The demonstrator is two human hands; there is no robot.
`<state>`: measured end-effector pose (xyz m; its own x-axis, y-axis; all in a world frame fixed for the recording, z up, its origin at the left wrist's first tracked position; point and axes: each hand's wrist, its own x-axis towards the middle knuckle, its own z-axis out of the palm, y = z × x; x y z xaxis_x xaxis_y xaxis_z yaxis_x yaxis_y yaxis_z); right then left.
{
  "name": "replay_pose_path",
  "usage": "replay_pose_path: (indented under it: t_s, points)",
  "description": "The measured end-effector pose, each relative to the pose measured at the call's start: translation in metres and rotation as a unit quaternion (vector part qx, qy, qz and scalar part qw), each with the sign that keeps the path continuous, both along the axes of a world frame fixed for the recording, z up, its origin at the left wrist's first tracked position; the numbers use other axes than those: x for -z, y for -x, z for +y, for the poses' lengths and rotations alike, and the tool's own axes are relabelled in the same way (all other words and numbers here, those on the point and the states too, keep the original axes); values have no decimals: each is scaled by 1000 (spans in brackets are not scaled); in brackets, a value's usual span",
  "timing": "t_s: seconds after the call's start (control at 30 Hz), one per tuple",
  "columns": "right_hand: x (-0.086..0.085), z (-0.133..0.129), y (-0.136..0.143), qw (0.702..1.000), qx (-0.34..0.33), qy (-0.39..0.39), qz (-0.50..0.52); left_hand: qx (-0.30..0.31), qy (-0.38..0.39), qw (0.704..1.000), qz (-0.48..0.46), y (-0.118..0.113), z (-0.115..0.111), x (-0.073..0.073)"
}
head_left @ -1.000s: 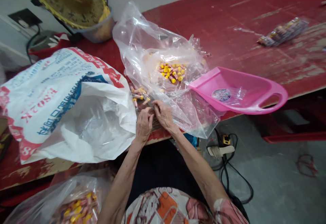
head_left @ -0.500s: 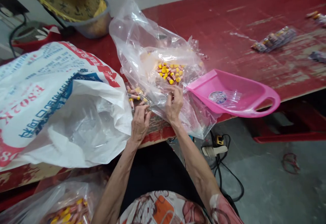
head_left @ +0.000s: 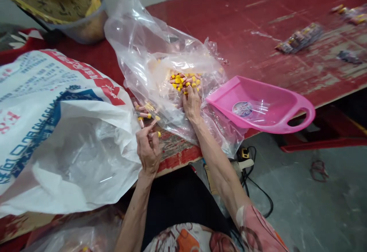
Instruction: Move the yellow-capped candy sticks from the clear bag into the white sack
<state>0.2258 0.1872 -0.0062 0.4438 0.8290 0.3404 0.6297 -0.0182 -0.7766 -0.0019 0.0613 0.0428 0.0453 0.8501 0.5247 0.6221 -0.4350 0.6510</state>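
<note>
My left hand (head_left: 148,151) is at the table's front edge, its fingers closed around a small pink tube with a yellow cap (head_left: 158,134). A few similar loose tubes (head_left: 143,115) lie just beyond it, between the white sack and the clear bag. My right hand (head_left: 192,105) reaches over the clear plastic bag (head_left: 134,30), its bent fingertips in a pile of yellow-capped pink tubes (head_left: 179,80) at the bag's opening. What those fingertips grip, if anything, is hidden. Right of this hand rests a pink scoop (head_left: 269,95) holding clear plastic and a round printed label.
The white printed sack (head_left: 94,80) lies open on the left, with clear plastic inside. A straw hat (head_left: 54,0) sits on a tub (head_left: 88,26) behind it. Packed tubes (head_left: 301,38) lie on the red table (head_left: 243,26) at right. Cables (head_left: 263,194) run across the floor.
My right hand has moved forward from the bag's near edge into the tube pile. My left hand has drawn back slightly with a tube in its fingers. The view has shifted a little.
</note>
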Motion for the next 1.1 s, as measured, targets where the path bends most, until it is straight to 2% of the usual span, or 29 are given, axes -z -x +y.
replay_pose_path:
  t_s: [0.07,0.17,0.27,0.33,0.4,0.47,0.53,0.6,0.7,0.83,0.87,1.0,1.1]
  points:
    - [-8,-4,-1,999,14,-35,11,22,9,1000,21,-1,2,5]
    - [-34,-24,5,995,31,-91,34,64,36,996,54,-2,11,16]
    - [-63,-63,28,990,6,-115,77,54,35,997,54,0,25,22]
    - [-74,-91,51,988,-35,-108,107,29,29,998,41,2,37,20]
    - [-72,-113,73,985,-92,-80,119,1,32,999,18,6,49,15]
    - [-61,-124,89,982,-157,-38,102,-17,40,999,-5,10,57,8]
    - [-47,-126,98,975,-212,8,66,-23,40,999,-24,12,59,3]
    - [-38,-123,99,969,-240,40,36,-42,26,998,-37,13,53,1]
    - [-33,-120,96,968,-243,50,20,-58,20,998,-24,12,38,5]
    - [-34,-120,95,968,-247,50,-5,16,60,998,31,10,29,8]
    - [-33,-121,95,967,-249,49,-10,19,58,998,31,10,29,7]
    - [-29,-121,95,966,-256,33,-6,-35,27,999,7,11,30,6]
    - [-26,-122,95,969,-247,15,5,-21,52,998,10,10,31,10]
